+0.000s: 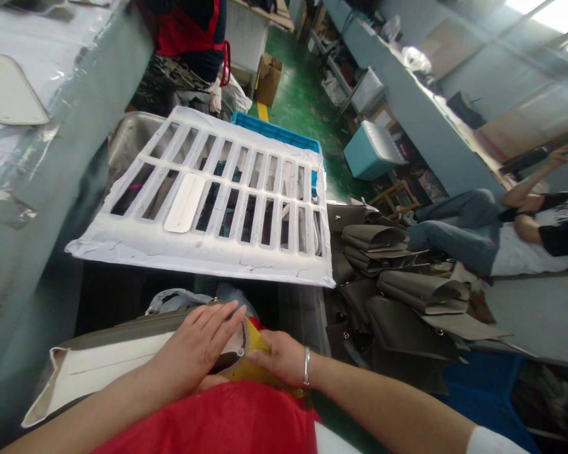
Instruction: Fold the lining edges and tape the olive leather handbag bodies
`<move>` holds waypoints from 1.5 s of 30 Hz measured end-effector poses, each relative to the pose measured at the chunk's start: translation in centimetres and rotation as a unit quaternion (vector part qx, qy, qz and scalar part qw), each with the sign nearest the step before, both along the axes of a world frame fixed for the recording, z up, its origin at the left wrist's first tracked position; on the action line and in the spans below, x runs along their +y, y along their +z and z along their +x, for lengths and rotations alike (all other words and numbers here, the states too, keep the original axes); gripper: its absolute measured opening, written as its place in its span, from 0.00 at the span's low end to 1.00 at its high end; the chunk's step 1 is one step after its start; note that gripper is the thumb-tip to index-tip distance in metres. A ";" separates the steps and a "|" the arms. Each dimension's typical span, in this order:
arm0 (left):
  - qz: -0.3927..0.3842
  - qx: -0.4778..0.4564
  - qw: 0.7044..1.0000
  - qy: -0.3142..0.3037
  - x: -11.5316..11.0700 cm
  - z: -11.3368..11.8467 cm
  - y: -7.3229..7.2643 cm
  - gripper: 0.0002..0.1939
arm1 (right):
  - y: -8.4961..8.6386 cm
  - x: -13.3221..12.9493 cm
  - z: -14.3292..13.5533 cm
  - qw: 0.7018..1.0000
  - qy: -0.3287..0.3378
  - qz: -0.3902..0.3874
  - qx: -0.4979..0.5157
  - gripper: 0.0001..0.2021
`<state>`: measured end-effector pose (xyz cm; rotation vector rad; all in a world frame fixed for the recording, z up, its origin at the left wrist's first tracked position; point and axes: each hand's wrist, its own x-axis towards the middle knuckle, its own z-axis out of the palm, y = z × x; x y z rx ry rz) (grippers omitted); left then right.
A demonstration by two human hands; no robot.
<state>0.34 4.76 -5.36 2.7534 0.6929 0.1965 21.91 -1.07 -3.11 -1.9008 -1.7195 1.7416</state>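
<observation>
An unfinished olive-grey bag (137,326) lies across my lap, its cream inner side (104,369) facing up. My left hand (207,337) rests on it with fingers stretched out and flat, the tips reaching a yellow piece (256,340) at the bag's right end. My right hand (284,358), with a silver bangle at the wrist, is closed on that yellow piece, thumb on top. What the yellow piece is, and how it joins the bag, I cannot tell. Pale wrapped handles with small gold-coloured fittings (182,296) show behind the bag. A red apron (227,419) covers my lap.
A white slatted rack (246,255) stands just ahead, with a narrow white panel (185,203) on it and a blue crate (279,131) behind. Grey-brown bags (402,325) are heaped at right, near a seated person (483,233). A workbench (94,82) runs along the left.
</observation>
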 end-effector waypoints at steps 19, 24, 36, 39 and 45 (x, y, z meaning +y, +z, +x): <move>0.004 -0.002 1.000 0.011 0.7 0.0 0.1 0.39 | -0.5 -0.2 -0.5 0.999 -0.044 -0.005 0.027 0.17; 0.007 0.001 1.000 0.006 0.7 0.0 -0.1 0.39 | 0.1 0.8 -0.1 0.999 -0.023 -0.016 0.017 0.17; -0.006 0.017 1.000 0.006 0.6 0.3 0.5 0.45 | -0.1 -1.8 -1.8 0.966 -0.187 0.040 0.175 0.18; 0.002 -0.005 1.000 0.000 0.6 0.0 0.3 0.47 | 0.3 -1.6 -1.9 0.968 -0.192 0.015 0.158 0.18; -0.019 -0.001 1.000 0.010 0.5 -0.1 0.5 0.47 | -0.2 -1.7 -2.3 0.975 -0.190 0.029 0.111 0.23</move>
